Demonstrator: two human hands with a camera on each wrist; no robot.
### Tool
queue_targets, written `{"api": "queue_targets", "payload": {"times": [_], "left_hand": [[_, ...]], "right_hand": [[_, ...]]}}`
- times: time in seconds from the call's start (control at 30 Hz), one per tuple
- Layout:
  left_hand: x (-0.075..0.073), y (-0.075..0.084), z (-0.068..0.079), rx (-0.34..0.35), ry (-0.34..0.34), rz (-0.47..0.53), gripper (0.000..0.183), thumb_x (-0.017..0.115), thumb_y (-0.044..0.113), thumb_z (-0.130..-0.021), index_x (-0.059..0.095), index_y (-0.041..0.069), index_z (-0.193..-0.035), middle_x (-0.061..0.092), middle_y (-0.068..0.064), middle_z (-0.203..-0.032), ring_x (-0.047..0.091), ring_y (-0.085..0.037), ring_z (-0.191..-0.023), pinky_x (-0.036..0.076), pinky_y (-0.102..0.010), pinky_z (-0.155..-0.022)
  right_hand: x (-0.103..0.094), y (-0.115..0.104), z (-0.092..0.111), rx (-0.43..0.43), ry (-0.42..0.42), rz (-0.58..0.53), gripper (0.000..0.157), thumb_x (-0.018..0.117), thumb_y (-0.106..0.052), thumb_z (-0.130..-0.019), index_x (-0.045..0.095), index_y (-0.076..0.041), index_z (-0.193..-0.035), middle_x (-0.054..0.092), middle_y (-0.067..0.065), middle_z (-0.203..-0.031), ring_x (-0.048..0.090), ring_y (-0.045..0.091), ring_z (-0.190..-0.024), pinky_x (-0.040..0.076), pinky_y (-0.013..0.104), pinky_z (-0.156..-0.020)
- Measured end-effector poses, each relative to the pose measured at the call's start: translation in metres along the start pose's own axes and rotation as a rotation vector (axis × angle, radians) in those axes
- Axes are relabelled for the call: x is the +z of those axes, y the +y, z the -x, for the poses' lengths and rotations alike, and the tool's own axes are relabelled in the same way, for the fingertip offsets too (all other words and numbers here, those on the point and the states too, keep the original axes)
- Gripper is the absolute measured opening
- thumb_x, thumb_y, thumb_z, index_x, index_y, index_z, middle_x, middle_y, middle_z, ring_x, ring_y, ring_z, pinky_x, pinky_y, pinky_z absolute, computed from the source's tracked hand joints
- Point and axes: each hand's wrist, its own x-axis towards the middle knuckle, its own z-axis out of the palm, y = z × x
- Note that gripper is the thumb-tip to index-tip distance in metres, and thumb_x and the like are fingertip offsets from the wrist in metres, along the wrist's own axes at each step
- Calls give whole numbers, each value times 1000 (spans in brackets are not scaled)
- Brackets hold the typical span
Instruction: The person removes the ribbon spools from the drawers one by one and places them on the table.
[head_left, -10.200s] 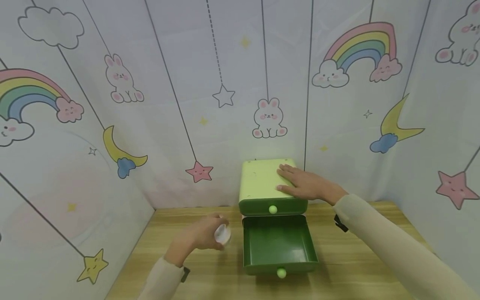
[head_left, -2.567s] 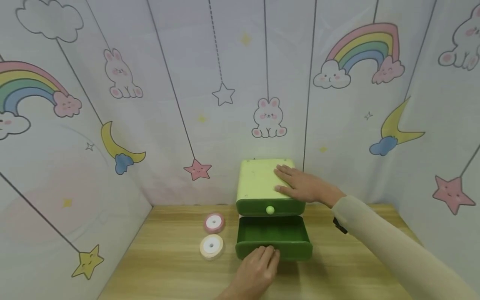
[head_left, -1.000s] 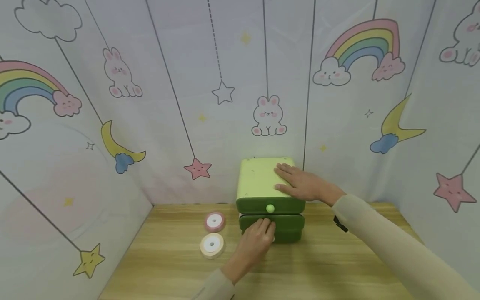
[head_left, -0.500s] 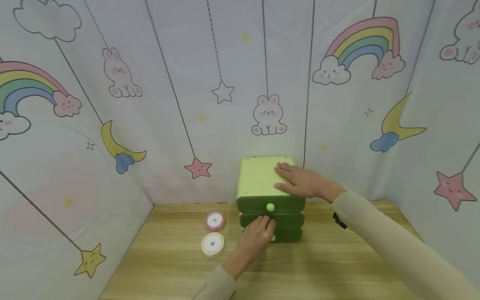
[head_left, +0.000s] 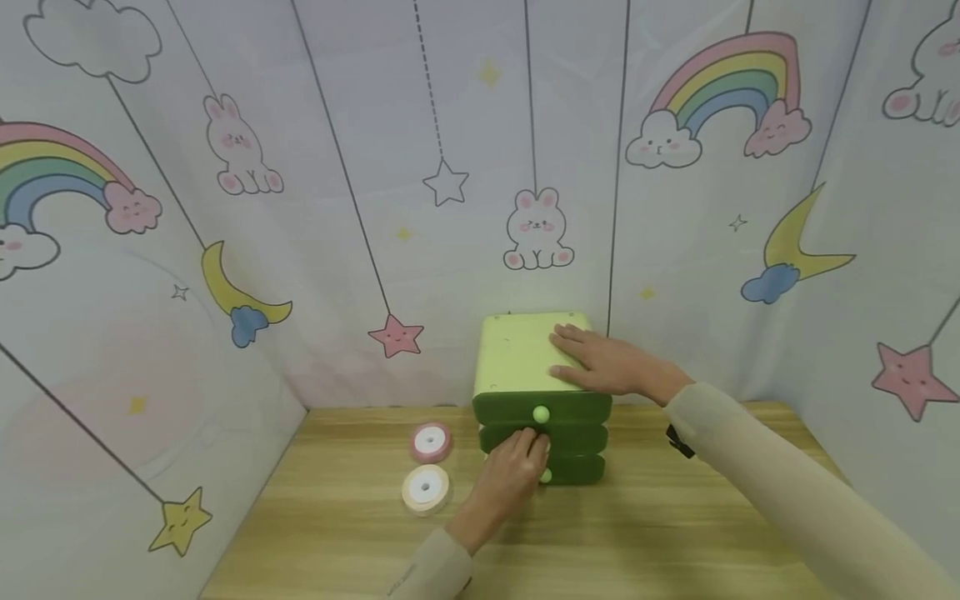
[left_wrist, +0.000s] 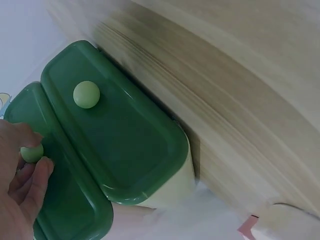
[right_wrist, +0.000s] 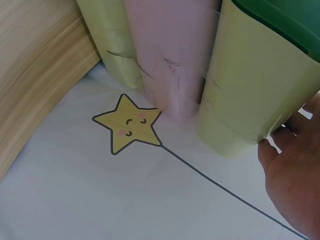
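A small drawer cabinet (head_left: 517,354) with a pale green top and three dark green drawer fronts stands against the back wall. All its drawers are pushed in. My left hand (head_left: 510,471) is at the middle drawer (head_left: 581,438); in the left wrist view its thumb and fingers pinch that drawer's round green knob (left_wrist: 32,153). Flat on the right side of the cabinet's top rests my right hand (head_left: 607,362), fingers straight. To the left lie two ribbon spools with white centres, a pink spool (head_left: 431,442) behind a cream spool (head_left: 426,489).
The wooden table (head_left: 645,542) meets a printed cloth backdrop (head_left: 337,250) behind the cabinet and on both sides. The lower drawer's knob (left_wrist: 86,94) sits just below my left hand.
Earlier my left hand held a white round thing beside the pulled-out middle drawer. Both spools then lay on the table, and that hand pushed the drawer in. My right hand stayed on top.
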Motion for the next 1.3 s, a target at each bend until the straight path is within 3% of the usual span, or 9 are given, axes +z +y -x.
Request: {"api": "queue_targets", "payload": {"times": [0.17,0.37,0.5,0.67,0.97,1.3], "left_hand": [[2,2,2,-43,1,23,23,85,18,-89,74,7,-106,68,-1,-85,65,-9,-67,54,-20,-53],[0,8,6,-156,-65,107,29,83,21,-91,69,9,-114,71,-1,-91,69,-11,-72,58,-22,-59],[-4,12,15,-184,-86,112,33,83,24,-89,64,11,-113,71,1,-86,67,-9,-68,53,-19,-54],[-1,16,28,-86,-81,42,17,81,24,-89,68,15,-93,66,5,-78,61,-6,-62,47,-18,-48],[6,23,31,84,-222,-20,7,71,16,-91,74,13,-96,69,2,-90,64,-9,-67,51,-21,-49],[8,23,26,111,-333,-106,6,77,17,-89,74,15,-94,68,4,-92,63,-6,-72,49,-15,-54]], "right_hand": [[-2,-2,0,7,-4,10,81,42,-61,-108,24,-8,-167,17,14,-176,17,36,-164,22,57,-132],[0,-2,1,16,-4,16,82,40,-63,-107,24,-10,-167,17,14,-176,18,36,-164,23,57,-131],[2,-3,1,19,-3,16,82,40,-64,-107,24,-12,-167,17,11,-177,18,35,-164,23,56,-132],[3,-3,0,9,9,9,81,42,-62,-107,24,-10,-167,18,12,-176,18,36,-164,23,57,-131],[3,-2,1,18,7,11,82,40,-64,-107,24,-10,-167,17,13,-176,18,36,-164,22,57,-132],[2,-3,2,18,16,10,82,41,-63,-107,24,-9,-167,18,14,-176,18,38,-164,21,58,-132]]}}
